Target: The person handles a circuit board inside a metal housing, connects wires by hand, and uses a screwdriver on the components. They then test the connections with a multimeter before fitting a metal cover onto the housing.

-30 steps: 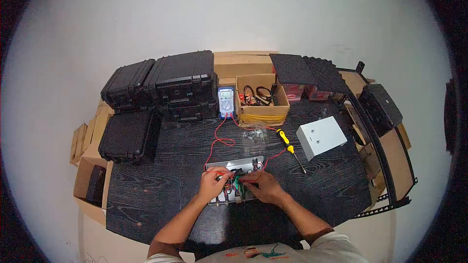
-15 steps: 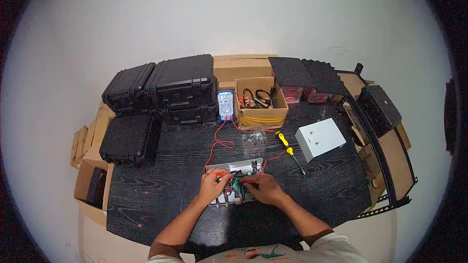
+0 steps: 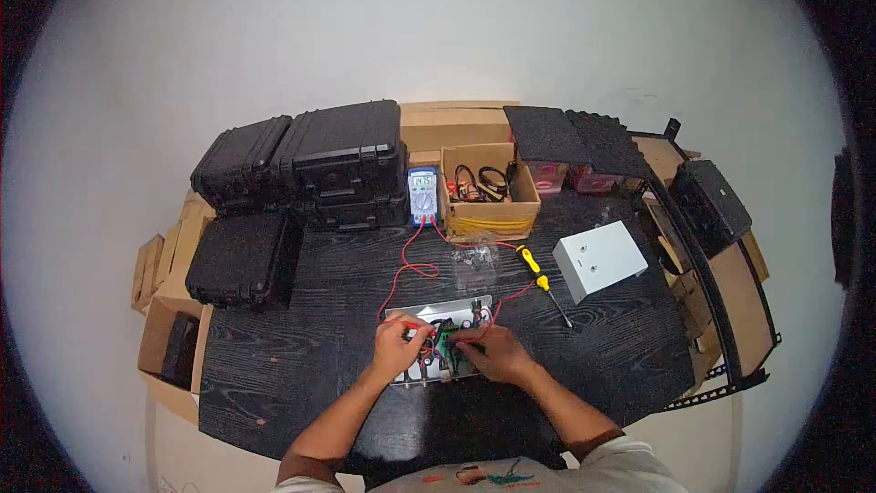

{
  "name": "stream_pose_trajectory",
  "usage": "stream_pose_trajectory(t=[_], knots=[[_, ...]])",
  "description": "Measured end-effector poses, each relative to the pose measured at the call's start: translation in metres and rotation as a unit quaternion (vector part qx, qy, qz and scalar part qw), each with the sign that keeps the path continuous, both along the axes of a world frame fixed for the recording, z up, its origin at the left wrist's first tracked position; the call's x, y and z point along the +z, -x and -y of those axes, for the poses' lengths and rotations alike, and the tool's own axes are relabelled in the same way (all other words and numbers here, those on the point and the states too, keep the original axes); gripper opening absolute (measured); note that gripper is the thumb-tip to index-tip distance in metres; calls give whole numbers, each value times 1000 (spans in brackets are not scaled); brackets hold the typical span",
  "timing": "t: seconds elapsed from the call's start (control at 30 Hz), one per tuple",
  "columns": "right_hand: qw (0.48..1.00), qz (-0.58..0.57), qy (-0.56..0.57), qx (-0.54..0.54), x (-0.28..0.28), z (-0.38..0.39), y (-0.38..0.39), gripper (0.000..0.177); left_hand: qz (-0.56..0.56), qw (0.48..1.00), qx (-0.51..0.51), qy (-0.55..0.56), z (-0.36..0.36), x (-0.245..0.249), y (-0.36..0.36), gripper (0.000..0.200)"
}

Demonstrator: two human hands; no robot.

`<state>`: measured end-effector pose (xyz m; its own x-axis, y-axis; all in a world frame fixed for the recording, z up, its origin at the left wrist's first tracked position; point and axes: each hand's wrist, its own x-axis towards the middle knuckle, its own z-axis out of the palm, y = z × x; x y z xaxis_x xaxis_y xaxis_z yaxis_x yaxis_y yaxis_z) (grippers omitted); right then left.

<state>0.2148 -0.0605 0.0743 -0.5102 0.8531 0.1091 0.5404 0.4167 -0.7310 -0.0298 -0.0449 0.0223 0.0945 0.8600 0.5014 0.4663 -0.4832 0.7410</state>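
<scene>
Pinch grips of left hand [image 3: 399,348] and right hand [image 3: 490,353] on thin red probe leads [image 3: 407,267] at green circuit board [image 3: 446,343]; best held steady, tips apart, watching blue multimeter [image 3: 422,194].

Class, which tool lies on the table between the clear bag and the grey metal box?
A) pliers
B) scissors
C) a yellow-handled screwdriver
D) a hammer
C: the yellow-handled screwdriver lies on the dark table, right of the clear bag and left of the grey metal box.
</scene>
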Motion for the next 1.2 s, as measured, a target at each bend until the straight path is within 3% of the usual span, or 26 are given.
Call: stream_pose_trajectory(t=[0.13, 0.23, 0.47, 0.6, 0.8, 1.2], knots=[[993, -48, -88, -64, -15, 6, 0, 21, 34, 999, 40, -5, 3, -1, -1, 6], [993, -33, -75, -80, -14, 7, -1, 18, 70, 996, 51, -1, 7, 6, -2, 6], [990, -58, -98, -82, -26, 8, -3, 20, 10, 999, -23, -46, -8, 35, 0, 7], [993, -35, -82, -72, -22, 7, -3, 21, -122, 980, -159, -10, -27, 70, -6, 14], [995, -33, -70, -60, -28, 4, -4, 23, -233, 951, -196, 52, -41, 73, -16, 15], [993, -42, -91, -60, -25, 5, -2, 21, -249, 947, -190, 74, -38, 71, -14, 13]])
